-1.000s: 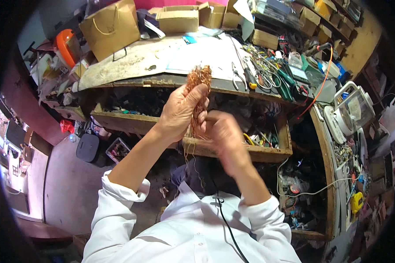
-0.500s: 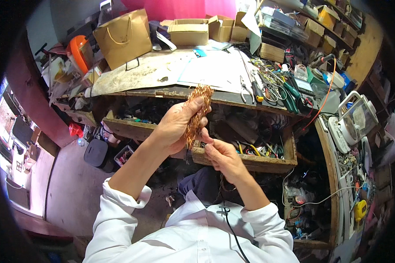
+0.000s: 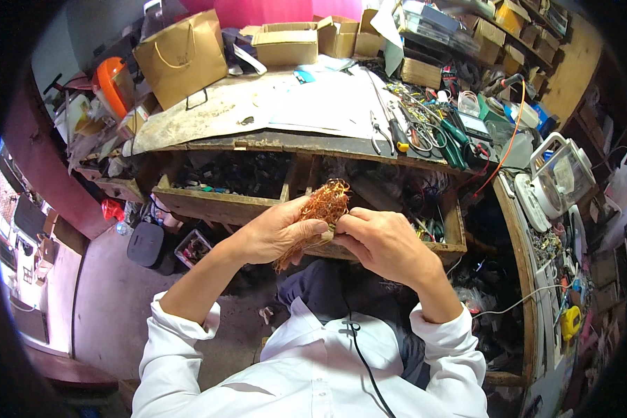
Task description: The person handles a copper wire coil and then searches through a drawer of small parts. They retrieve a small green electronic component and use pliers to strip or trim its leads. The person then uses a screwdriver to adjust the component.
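Observation:
A tangled bundle of thin copper wire (image 3: 327, 200) is gripped in my left hand (image 3: 270, 233). The loose, curly wire ends stick out above the fingers, and more strands hang out below near the wrist side. My right hand (image 3: 390, 240) is closed, its thumb and fingers pinched together right beside the bundle and against the left fingertips. Whatever sits in that pinch is hidden by the fingers. Both hands are held in front of the workbench, over the open drawers.
The wooden workbench (image 3: 258, 141) carries pliers (image 3: 382, 134), screwdrivers and tangled leads at its right. A paper bag (image 3: 181, 59) and cardboard boxes (image 3: 285, 45) stand at its back. Below, an open left drawer (image 3: 212, 205) and right drawer (image 3: 455, 226) jut out. A clear-sided appliance (image 3: 561, 181) stands right.
Both hands have come lower, and the copper bundle has tilted from upright to slanting. My right hand has moved up from below the bundle to its right side.

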The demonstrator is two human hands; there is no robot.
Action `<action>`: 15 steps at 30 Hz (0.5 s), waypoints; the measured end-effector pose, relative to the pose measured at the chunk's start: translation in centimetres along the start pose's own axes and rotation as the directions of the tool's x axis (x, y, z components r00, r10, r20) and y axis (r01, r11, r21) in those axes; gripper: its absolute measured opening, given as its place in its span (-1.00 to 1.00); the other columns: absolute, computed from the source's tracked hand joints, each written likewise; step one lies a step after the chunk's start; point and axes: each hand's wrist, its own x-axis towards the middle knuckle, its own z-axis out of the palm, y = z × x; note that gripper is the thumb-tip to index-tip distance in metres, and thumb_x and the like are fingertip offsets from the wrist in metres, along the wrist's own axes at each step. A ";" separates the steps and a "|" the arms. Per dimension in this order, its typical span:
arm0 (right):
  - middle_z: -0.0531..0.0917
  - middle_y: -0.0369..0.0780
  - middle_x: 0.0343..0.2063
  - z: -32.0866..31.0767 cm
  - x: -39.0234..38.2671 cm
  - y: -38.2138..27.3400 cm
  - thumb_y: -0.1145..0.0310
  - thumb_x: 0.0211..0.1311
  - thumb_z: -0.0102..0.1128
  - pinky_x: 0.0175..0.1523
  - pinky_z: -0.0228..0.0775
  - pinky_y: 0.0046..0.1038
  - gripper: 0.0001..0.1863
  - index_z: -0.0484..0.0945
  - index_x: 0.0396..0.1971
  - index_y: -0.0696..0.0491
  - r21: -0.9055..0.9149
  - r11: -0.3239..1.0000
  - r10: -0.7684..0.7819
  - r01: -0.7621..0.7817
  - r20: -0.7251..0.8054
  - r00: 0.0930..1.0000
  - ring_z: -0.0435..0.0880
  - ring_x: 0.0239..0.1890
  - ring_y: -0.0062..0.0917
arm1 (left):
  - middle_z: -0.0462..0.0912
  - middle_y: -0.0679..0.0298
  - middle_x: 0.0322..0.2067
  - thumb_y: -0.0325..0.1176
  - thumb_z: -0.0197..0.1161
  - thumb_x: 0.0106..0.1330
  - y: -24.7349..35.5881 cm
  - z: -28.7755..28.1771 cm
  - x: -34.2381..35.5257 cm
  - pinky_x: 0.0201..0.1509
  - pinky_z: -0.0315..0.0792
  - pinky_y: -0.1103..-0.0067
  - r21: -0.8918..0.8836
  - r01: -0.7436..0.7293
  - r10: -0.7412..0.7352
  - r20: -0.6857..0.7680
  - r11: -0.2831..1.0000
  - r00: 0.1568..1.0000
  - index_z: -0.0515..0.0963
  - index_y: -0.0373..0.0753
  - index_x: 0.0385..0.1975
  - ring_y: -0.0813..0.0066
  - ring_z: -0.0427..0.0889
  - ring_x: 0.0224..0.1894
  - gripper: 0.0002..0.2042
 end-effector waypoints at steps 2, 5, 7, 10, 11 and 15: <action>0.62 -0.18 -0.40 -1.3 -0.2 -0.5 0.33 0.30 0.30 -0.31 0.54 -0.20 -0.84 0.55 -0.30 0.08 -0.082 0.996 0.028 -0.020 0.102 0.994 0.70 -0.37 -0.19 | 0.53 0.39 -0.42 -0.12 0.13 0.60 -0.6 -0.4 -0.1 -0.68 0.40 0.69 -0.025 0.031 -0.030 0.042 0.999 0.999 0.36 -0.25 0.23 0.71 0.51 -0.63 -0.60; 0.61 -0.21 -0.42 -2.5 -0.5 -0.9 0.32 0.26 0.36 -0.37 0.52 -0.26 -0.85 0.60 -0.29 0.04 -0.196 0.980 0.068 -0.044 0.118 0.991 0.68 -0.41 -0.24 | 0.46 0.43 -0.45 -0.11 0.14 0.59 -1.0 -0.5 0.1 -0.69 0.34 0.70 -0.031 0.052 -0.047 0.148 0.998 0.988 0.37 -0.26 0.22 0.74 0.44 -0.65 -0.59; 0.62 -0.20 -0.43 -3.2 -0.2 -1.1 0.27 0.29 0.33 -0.35 0.54 -0.24 -0.82 0.58 -0.34 0.06 -0.179 0.983 0.044 -0.023 0.109 0.993 0.70 -0.40 -0.23 | 0.41 0.45 -0.43 -0.09 0.18 0.58 -1.4 -0.6 0.1 -0.62 0.31 0.74 -0.050 0.082 -0.068 0.235 0.995 0.970 0.36 -0.25 0.25 0.79 0.40 -0.60 -0.56; 0.60 -0.20 -0.46 -3.8 0.0 -0.5 0.21 0.29 0.34 -0.35 0.54 -0.24 -0.78 0.57 -0.38 0.05 -0.117 0.993 -0.019 0.028 0.080 0.997 0.70 -0.40 -0.24 | 0.41 0.46 -0.40 -0.08 0.21 0.55 -1.0 -0.6 0.1 -0.56 0.26 0.77 -0.007 0.098 -0.089 0.355 0.995 0.931 0.36 -0.25 0.25 0.84 0.36 -0.53 -0.54; 0.59 -0.20 -0.47 -4.0 0.2 -0.3 0.21 0.28 0.35 -0.35 0.53 -0.24 -0.77 0.57 -0.38 0.04 -0.092 0.994 -0.043 0.051 0.080 0.996 0.70 -0.40 -0.24 | 0.46 0.38 -0.41 -0.06 0.26 0.52 -0.5 -0.6 0.0 -0.45 0.34 0.66 0.037 0.086 -0.094 0.381 0.996 0.920 0.39 -0.26 0.21 0.72 0.41 -0.46 -0.53; 0.59 -0.19 -0.47 -3.8 0.9 1.6 0.26 0.23 0.40 -0.33 0.51 -0.25 -0.79 0.58 -0.39 0.06 0.133 0.985 -0.119 0.113 0.033 0.992 0.67 -0.39 -0.20 | 0.59 0.16 -0.22 -0.02 0.27 0.48 -0.5 -0.8 0.1 -0.19 0.48 0.42 0.352 -0.221 0.022 0.491 0.909 0.871 0.40 -0.28 0.23 0.34 0.55 -0.27 -0.48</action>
